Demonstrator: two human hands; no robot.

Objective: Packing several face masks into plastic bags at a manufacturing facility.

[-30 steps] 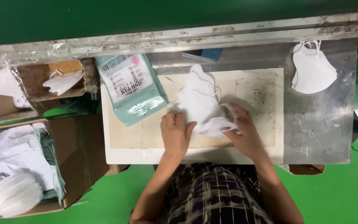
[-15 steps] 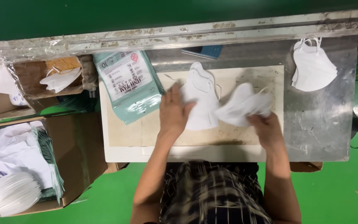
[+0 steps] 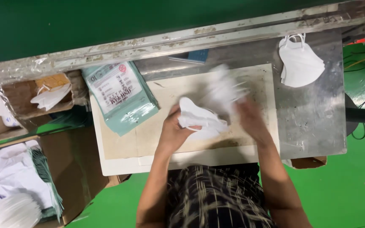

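Under left hand (image 3: pixel 173 133) – folded white mask (image 3: pixel 200 118) pinched between fingers, over beige board (image 3: pixel 119 145); just beside it, right hand (image 3: pixel 250 120) blurred – grip unclear, second blurred mask (image 3: pixel 224 90) above it; green packet (image 3: pixel 121 97) left of left hand

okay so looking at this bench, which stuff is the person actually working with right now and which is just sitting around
In hand:
left hand holding a folded white face mask
right hand, blurred, with a blurred white mask
cream work board

Lying about:
teal pouch stack
mask pile on metal plate
cardboard boxes of masks
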